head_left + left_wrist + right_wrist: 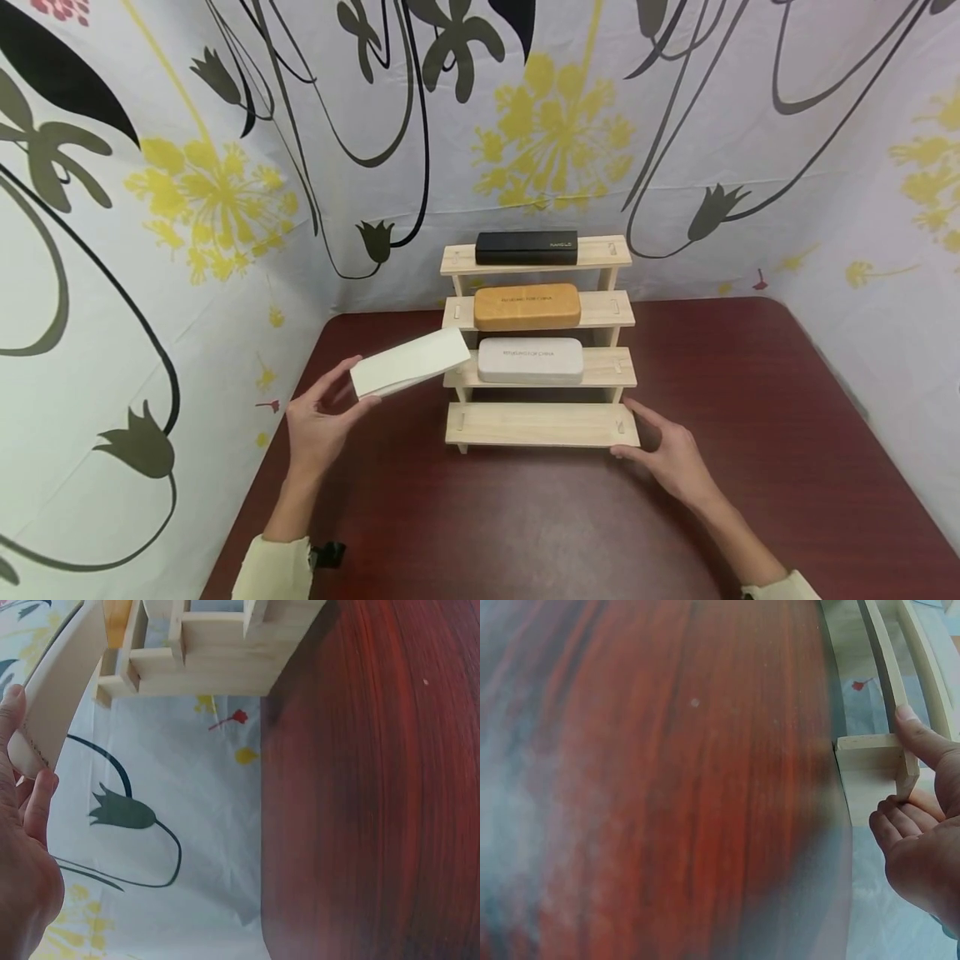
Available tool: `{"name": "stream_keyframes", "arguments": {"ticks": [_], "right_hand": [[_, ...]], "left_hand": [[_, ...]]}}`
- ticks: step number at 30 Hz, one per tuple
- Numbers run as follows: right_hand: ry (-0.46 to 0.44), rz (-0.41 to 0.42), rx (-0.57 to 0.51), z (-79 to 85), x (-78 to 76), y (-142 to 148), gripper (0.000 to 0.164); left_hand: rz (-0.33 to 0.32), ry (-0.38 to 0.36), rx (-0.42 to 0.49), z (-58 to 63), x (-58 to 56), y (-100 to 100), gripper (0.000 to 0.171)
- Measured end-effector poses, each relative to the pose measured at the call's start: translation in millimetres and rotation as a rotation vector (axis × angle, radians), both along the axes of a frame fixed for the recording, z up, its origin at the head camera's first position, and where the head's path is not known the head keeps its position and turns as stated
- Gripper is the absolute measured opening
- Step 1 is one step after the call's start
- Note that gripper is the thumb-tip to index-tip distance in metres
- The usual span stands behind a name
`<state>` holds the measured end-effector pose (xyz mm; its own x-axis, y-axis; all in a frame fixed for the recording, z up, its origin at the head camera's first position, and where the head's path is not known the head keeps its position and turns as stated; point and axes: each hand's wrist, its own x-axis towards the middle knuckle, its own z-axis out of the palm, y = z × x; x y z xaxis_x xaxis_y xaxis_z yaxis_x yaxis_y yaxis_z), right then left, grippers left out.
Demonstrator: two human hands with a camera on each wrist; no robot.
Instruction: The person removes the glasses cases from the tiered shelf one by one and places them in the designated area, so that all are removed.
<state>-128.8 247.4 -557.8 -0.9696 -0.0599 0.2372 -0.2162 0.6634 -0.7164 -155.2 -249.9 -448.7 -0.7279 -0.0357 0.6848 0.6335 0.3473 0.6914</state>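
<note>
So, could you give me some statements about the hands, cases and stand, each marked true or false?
1. The left hand holds a cream case. True.
2. The right hand grips one end of the bottom shelf. True.
3. The black case lies on the bottom shelf. False: the black case lies on the top shelf.
4. The tan case lies one shelf above the white case. True.
5. The stand has three shelves. False: the stand has four.

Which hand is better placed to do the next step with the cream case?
Probably the left hand: it holds the cream case, while the right hand grips the bottom shelf at its right end.
</note>
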Motion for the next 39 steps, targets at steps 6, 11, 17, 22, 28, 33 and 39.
{"name": "stream_keyframes", "arguments": {"ticks": [6,11,17,22,28,33,39], "right_hand": [[-0.025,0.005,0.002,1.3,0.7,-1,0.084],[-0.023,0.006,0.000,1.2,0.5,0,0.083],[-0.018,0.008,-0.003,1.4,0.3,0,0.082],[-0.013,0.009,0.000,2.0,0.6,0,0.083],[-0.021,0.016,0.007,2.0,1.0,1,0.084],[-0.023,0.017,0.010,2.0,1.1,1,0.084],[-0.012,0.017,0.008,1.5,0.9,2,0.083]], "left_hand": [[0.034,-0.062,0.031,-14.8,-10.4,-15,0.065],[0.095,-0.122,0.050,-23.5,-18.0,-27,0.063],[0.127,-0.167,0.099,-32.8,-27.0,-39,0.058],[0.173,-0.202,0.113,-43.0,-36.2,-46,0.057],[0.241,-0.256,0.066,-55.1,-47.9,-49,0.058],[0.253,-0.317,0.071,-61.7,-55.7,-51,0.057],[0.305,-0.373,0.040,-88.9,-73.6,-66,0.057]]}}
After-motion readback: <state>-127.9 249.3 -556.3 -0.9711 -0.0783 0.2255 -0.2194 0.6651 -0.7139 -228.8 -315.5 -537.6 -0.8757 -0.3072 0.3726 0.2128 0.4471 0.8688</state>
